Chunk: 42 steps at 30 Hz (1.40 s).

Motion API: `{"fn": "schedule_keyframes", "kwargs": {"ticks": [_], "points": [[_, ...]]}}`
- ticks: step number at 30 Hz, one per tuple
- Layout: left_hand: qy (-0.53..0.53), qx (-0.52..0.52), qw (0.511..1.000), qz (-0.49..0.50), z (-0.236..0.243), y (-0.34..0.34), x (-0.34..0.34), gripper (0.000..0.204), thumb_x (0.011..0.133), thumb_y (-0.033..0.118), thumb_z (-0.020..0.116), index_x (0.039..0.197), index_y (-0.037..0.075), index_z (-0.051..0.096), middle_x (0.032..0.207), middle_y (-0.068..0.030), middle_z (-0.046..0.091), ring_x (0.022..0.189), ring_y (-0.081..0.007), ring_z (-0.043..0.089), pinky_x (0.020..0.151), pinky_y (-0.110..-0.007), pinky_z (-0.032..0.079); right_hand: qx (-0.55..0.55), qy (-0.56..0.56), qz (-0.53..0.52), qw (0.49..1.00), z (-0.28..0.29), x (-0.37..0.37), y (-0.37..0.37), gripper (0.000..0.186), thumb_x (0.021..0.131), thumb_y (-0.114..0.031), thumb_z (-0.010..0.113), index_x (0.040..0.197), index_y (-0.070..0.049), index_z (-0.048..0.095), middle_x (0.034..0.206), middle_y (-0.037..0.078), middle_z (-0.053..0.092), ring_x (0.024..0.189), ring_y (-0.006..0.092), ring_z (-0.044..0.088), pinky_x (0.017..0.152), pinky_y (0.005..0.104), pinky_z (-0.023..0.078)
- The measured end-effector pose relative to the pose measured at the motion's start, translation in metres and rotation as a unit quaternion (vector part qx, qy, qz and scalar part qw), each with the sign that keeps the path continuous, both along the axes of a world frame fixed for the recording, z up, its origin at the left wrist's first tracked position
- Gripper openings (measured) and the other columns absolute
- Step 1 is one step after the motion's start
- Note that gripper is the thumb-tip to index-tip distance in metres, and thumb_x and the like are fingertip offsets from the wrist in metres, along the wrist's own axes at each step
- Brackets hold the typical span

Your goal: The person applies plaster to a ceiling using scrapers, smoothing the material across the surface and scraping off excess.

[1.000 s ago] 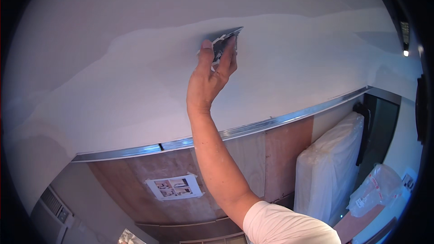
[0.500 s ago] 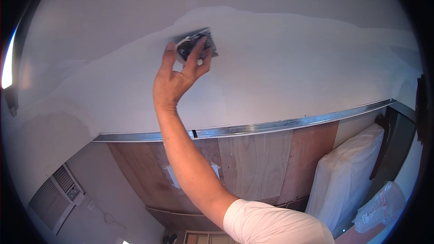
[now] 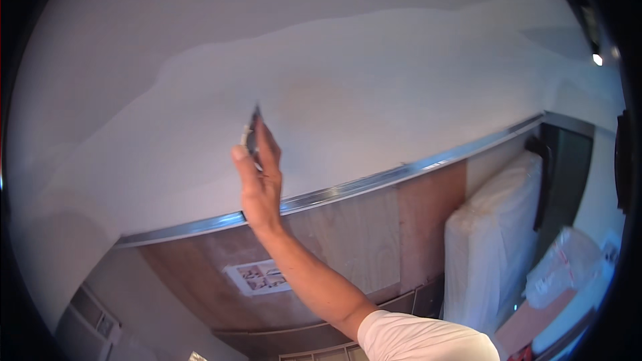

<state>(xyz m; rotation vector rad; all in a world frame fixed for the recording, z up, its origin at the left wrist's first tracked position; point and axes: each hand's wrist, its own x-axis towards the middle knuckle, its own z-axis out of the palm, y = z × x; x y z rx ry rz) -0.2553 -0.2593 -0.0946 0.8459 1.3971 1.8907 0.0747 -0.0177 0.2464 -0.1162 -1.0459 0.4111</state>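
My right hand (image 3: 259, 184) is raised at the middle of the view, its arm reaching up from the lower right in a short pale sleeve. Between thumb and fingers it grips a small plastering trowel (image 3: 253, 127), seen almost edge-on, with whitish filler along it. Whether the blade touches the surface I cannot tell. Behind it spreads a ceiling (image 3: 374, 73) with a broad pale coat, its wavy border against greyer ceiling above. My left hand is out of the picture.
A shiny metal channel (image 3: 361, 187) runs along the ceiling's edge, above plywood panels (image 3: 354, 241). A printed sheet (image 3: 257, 277) hangs on them. At right stand a plastic-wrapped slab (image 3: 491, 234) and a clear plastic bag (image 3: 562, 267). A lamp (image 3: 597, 60) glows at upper right.
My right hand has come down nearer the metal channel, and the trowel has turned from flat-on to nearly edge-on. The whole view has shifted and tilted, showing more of the printed sheet.
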Motion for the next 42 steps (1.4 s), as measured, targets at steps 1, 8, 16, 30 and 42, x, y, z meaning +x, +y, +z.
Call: {"fn": "schedule_keyframes", "kwargs": {"ticks": [1, 8, 16, 30, 42], "points": [[-0.028, -0.009, 1.0, -0.01, 0.012, 0.01, 0.008, 0.069, 0.102, 0.049, 0.056, 0.137, -0.011, 0.055, 0.121, -0.0211, 0.066, 0.107, -0.0348, 0.066, 0.088, -0.045, 0.053, 0.017, 0.013, -0.065, 0.998, -0.005, 0.034, 0.006, 0.069, 0.103, -0.037, 0.065, 0.162, -0.013, 0.039, 0.163, 0.018, 0.029, 0.15, 0.0293, 0.034, 0.118, 0.0418, 0.038], [-0.089, -0.074, 0.993, -0.032, 0.033, 0.051, 0.042, 0.054, 0.105, 0.035, 0.057, 0.133, -0.011, 0.059, 0.117, -0.0184, 0.069, 0.101, -0.0318, 0.069, 0.084, -0.043, 0.057, -0.014, 0.16, -0.205, 0.966, 0.013, 0.263, -0.022, 0.075, 0.097, -0.046, 0.064, 0.159, -0.008, 0.044, 0.118, 0.0, 0.056, 0.087, 0.0119, 0.048, 0.081, 0.0262, 0.045], [-0.102, -0.041, 0.989, -0.099, 0.038, 0.064, 0.063, 0.033, 0.106, 0.018, 0.059, 0.126, -0.007, 0.065, 0.11, -0.0142, 0.072, 0.093, -0.0261, 0.071, 0.078, -0.039, 0.06, -0.036, 0.217, -0.166, 0.961, 0.058, 0.375, -0.032, 0.074, 0.093, -0.052, 0.067, 0.155, -0.016, 0.049, 0.144, 0.0, 0.05, 0.098, 0.0188, 0.05, 0.081, 0.0316, 0.045], [-0.181, 0.009, 0.983, -0.042, 0.061, 0.002, 0.055, 0.034, 0.105, 0.016, 0.06, 0.131, -0.005, 0.063, 0.119, -0.0154, 0.071, 0.1, -0.0279, 0.072, 0.08, -0.043, 0.062, 0.04, 0.157, -0.096, 0.982, 0.078, 0.13, 0.023, 0.07, 0.1, -0.037, 0.07, 0.158, -0.007, 0.044, 0.153, 0.023, 0.033, 0.132, 0.031, 0.051, 0.106, 0.0394, 0.049], [-0.178, 0.02, 0.982, 0.064, 0.046, -0.022, 0.014, 0.038, 0.105, 0.024, 0.062, 0.132, -0.004, 0.063, 0.118, -0.0129, 0.07, 0.096, -0.024, 0.07, 0.079, -0.036, 0.06, -0.006, 0.126, -0.161, 0.979, 0.084, -0.12, 0.03, 0.077, 0.098, -0.036, 0.072, 0.161, -0.01, 0.037, 0.159, 0.032, 0.017, 0.15, 0.046, 0.026, 0.118, 0.0498, 0.034]]}}
